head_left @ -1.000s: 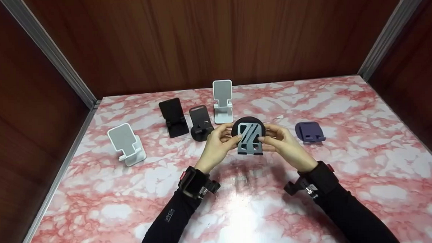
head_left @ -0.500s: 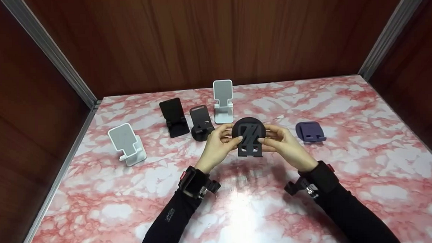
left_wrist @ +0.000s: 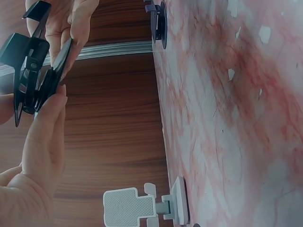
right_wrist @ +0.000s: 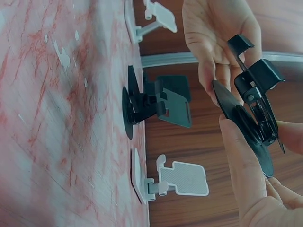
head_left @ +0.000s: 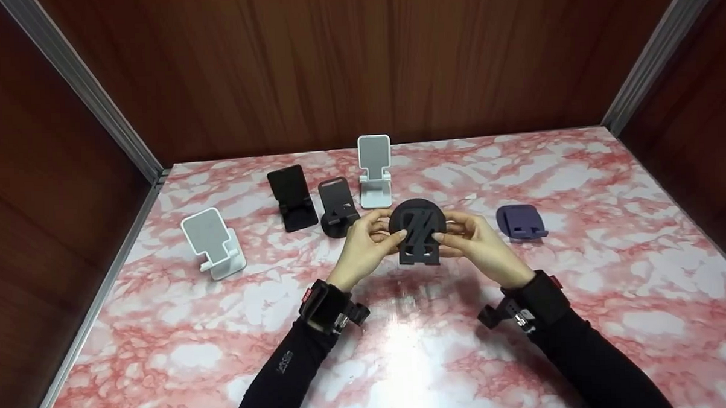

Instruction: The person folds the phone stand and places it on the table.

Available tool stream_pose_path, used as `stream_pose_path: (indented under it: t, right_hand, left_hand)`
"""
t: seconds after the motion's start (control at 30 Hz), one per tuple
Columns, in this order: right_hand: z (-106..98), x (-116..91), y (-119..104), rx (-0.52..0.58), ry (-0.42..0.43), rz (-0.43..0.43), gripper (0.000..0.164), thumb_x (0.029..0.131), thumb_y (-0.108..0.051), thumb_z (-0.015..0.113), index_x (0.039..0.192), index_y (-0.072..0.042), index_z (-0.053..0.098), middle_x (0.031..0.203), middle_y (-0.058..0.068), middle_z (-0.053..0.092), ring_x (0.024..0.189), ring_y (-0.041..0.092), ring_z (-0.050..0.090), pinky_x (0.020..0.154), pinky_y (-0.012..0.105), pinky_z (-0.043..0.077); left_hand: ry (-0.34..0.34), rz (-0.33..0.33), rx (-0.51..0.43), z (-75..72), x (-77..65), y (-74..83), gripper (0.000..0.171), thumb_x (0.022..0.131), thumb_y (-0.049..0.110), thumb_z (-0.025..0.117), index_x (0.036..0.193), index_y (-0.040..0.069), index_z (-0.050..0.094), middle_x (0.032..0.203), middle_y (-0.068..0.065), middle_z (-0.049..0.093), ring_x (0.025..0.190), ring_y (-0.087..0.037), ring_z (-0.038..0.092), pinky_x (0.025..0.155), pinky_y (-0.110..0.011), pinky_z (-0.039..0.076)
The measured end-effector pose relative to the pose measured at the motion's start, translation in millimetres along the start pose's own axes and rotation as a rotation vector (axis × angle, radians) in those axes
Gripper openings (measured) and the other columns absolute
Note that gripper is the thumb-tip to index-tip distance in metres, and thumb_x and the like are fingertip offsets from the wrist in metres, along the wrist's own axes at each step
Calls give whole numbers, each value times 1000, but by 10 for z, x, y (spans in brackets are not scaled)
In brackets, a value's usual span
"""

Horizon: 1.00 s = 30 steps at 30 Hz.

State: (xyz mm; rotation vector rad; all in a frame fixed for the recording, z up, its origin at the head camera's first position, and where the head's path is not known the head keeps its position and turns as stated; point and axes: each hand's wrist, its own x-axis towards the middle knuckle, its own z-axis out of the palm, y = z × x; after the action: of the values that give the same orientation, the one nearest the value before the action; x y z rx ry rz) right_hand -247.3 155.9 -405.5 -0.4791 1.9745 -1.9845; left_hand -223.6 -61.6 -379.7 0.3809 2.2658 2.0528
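Note:
Both hands hold a black folding phone stand (head_left: pixel 419 250) above the table, in the middle of the head view. It has a round base disc and a slotted front plate with two hooked lips at the bottom. My left hand (head_left: pixel 364 243) pinches its left side, thumb on the front plate and fingers behind the disc. Likewise, my right hand (head_left: pixel 484 248) pinches the right side. In the right wrist view the stand (right_wrist: pixel 258 101) is seen edge-on, its plate folded partway from the disc (right_wrist: pixel 226 98).
Behind the left hand stand a dark phone stand with a round base (head_left: pixel 337 199), a black one (head_left: pixel 290 191) and a white one (head_left: pixel 375 161). Another white stand (head_left: pixel 210 236) is at the left. A folded purple stand (head_left: pixel 522 219) lies right. Wood-grain panels (head_left: pixel 346 65) enclose the marbled table (head_left: pixel 193 355).
The held stand's front plate has tilted: it shone silvery a second ago and looks dark now, its lower lips slightly lower. Both hands have stayed almost in place.

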Motion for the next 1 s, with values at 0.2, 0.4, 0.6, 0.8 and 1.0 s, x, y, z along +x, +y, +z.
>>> stream_pose_path:
  t: [0.2, 0.4, 0.6, 0.8, 1.0]
  right_hand:
    - [-5, 2, 1, -7, -3, 0, 51, 85, -15, 66, 130, -1, 47, 113, 14, 65, 97, 21, 66, 84, 38, 54]
    - [-11, 0, 4, -6, -8, 6, 51, 85, -14, 66, 130, 1, 47, 113, 14, 65, 97, 21, 66, 84, 39, 55]
    - [-3, -8, 0, -2, -20, -5, 49, 85, -12, 65, 129, 2, 47, 111, 13, 65, 97, 21, 66, 84, 40, 55]
    - [-10, -7, 5, -20, -25, -11, 48, 86, -11, 64, 129, 3, 46, 111, 13, 66, 96, 20, 66, 83, 40, 55]
    - [-17, 2, 2, -16, -21, -9, 48, 86, -12, 64, 129, 2, 47, 111, 14, 66, 96, 21, 66, 84, 40, 55]
  left_hand:
    - [4, 32, 62, -1, 0, -3, 39, 83, 4, 65, 119, -6, 53, 95, -24, 66, 73, -14, 66, 71, -37, 58]
    - [2, 51, 90, -4, -1, -9, 39, 83, 4, 65, 119, -6, 53, 95, -25, 66, 75, -16, 67, 66, -24, 57]
    - [12, 56, 128, -4, -14, -2, 38, 83, 5, 66, 117, -7, 54, 93, -23, 67, 73, -13, 65, 65, -17, 53]
    - [4, 60, 129, -11, -19, -5, 37, 83, 5, 66, 116, -7, 54, 89, -25, 67, 69, -13, 65, 61, -16, 52]
    - [-2, 52, 96, -12, 2, -25, 38, 83, 5, 66, 116, -7, 53, 91, -24, 66, 69, -8, 62, 63, -16, 53]
